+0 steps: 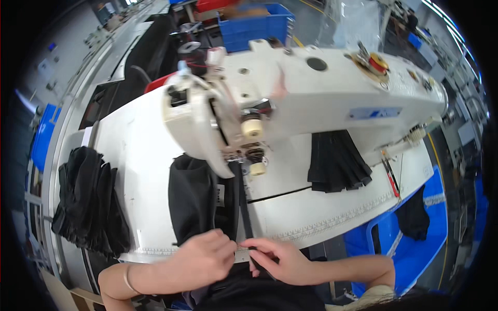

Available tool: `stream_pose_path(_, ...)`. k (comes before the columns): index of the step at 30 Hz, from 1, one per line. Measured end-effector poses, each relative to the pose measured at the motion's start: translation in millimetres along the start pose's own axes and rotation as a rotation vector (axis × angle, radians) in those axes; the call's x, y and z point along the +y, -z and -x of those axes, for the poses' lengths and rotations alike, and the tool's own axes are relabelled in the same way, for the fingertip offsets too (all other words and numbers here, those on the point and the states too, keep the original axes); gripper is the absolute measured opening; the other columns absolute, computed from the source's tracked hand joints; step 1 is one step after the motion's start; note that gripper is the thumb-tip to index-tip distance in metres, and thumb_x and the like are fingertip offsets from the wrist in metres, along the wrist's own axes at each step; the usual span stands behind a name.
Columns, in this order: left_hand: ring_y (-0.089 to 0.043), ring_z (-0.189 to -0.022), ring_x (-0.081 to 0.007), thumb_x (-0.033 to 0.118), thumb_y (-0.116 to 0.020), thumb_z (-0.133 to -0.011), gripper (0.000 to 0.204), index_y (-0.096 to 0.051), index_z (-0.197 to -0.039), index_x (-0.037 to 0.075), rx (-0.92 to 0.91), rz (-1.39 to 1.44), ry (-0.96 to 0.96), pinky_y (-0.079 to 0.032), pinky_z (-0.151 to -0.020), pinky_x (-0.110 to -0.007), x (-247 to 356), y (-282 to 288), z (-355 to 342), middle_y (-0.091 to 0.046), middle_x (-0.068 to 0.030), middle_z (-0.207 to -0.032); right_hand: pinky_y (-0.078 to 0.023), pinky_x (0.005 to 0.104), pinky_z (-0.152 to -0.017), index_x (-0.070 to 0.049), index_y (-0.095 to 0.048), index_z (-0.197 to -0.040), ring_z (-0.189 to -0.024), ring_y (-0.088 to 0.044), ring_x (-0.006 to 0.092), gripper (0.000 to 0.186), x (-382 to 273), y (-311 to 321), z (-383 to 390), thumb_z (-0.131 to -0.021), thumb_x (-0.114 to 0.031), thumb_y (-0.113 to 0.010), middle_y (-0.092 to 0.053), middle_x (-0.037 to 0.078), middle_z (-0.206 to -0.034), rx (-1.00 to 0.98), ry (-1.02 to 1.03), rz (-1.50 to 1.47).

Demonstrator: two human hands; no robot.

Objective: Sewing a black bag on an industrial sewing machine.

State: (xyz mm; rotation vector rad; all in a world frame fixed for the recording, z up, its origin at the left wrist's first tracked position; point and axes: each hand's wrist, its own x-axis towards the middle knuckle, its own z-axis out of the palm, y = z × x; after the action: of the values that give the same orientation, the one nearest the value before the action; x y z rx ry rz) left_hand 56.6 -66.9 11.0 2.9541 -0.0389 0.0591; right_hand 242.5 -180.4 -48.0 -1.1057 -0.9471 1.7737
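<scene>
Black strap runs from sewing machine foot to surface edge, pinched by left hand and right hand over dark fabric. Risk: uneven tension skews strap; fingers drift toward needle.

Matt black cloth, glossy white machine body, probably enamelled metal

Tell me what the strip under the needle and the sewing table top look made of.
Black strip: looks like woven webbing or tape, matte, flat and limp between both hands. Table top: seems a hard white laminate, smooth and slightly scuffed, with a printed ruler along its front edge.
</scene>
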Motion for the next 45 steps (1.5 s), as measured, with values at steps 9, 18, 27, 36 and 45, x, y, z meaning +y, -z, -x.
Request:
stream_pose_path(9, -0.049, -0.079, -0.0204, 0.005, -0.065, -0.067, 0.04, -0.068, -0.106, -0.004, 0.395, -0.182, 0.395, -0.043, -0.07, -0.031, 32.9, -37.9, 37.9, -0.046, -0.0045, -0.085, -0.051, 0.0272, -0.072, 0.009, -0.053, -0.131, -0.078, -0.057, 0.0188, 0.054, 9.2, -9.5, 28.3, -0.079, -0.002, -0.06, -0.055, 0.012, -0.093, 0.105, 0.749, 1.443)
stream_pose_path(18, -0.056, -0.08, -0.0069, 0.006, -0.051, -0.097, 0.015, -0.064, -0.103, -0.001, 1.055, 0.837, 0.914, -0.046, -0.076, -0.023, -32.9, -9.9, 29.8, -0.065, -0.0025, -0.09, -0.05, 0.0394, -0.098, 0.007, -0.066, -0.102, -0.108, -0.061, 0.0321, 0.028, 15.1, -0.1, 22.9, -0.08, -0.01, -0.059, -0.062, 0.016, -0.107, -0.027, 0.896, 1.9)
stream_pose_path(27, -0.056, -0.073, -0.015, 0.003, -0.066, -0.073, 0.018, -0.07, -0.09, -0.002, 0.476, 0.2, 0.389, -0.048, -0.065, -0.025, -27.7, 35.5, 20.4, -0.06, -0.0059, -0.084, -0.05, 0.0401, -0.099, 0.007, -0.066, -0.102, -0.111, -0.06, 0.0331, 0.03, 27.2, 14.2, 19.8, -0.08, -0.012, -0.058, -0.061, 0.017, -0.113, -0.027, 0.901, 1.709)
stream_pose_path(36, -0.059, -0.079, -0.018, 0.006, -0.063, -0.076, 0.024, -0.07, -0.096, -0.004, 0.383, -0.14, 0.159, -0.05, -0.066, -0.026, 25.6, -83.8, 19.1, -0.066, -0.0111, -0.092, -0.05, 0.0398, -0.099, 0.006, -0.065, -0.103, -0.111, -0.061, 0.0322, 0.029, 23.8, 15.9, 20.6, -0.083, -0.013, -0.057, -0.062, 0.018, -0.111, -0.004, 0.9, 1.66)
stream_pose_path(45, -0.059, -0.079, -0.0176, 0.005, -0.064, -0.069, 0.027, -0.071, -0.094, -0.002, 0.407, 0.07, 0.309, -0.05, -0.065, -0.025, 22.9, -57.0, 19.6, -0.066, -0.0123, -0.092, -0.049, 0.0394, -0.1, 0.005, -0.066, -0.103, -0.111, -0.061, 0.0306, 0.028, 22.9, 15.5, 18.8, -0.083, -0.012, -0.055, -0.063, 0.017, -0.11, -0.028, 0.883, 1.688)
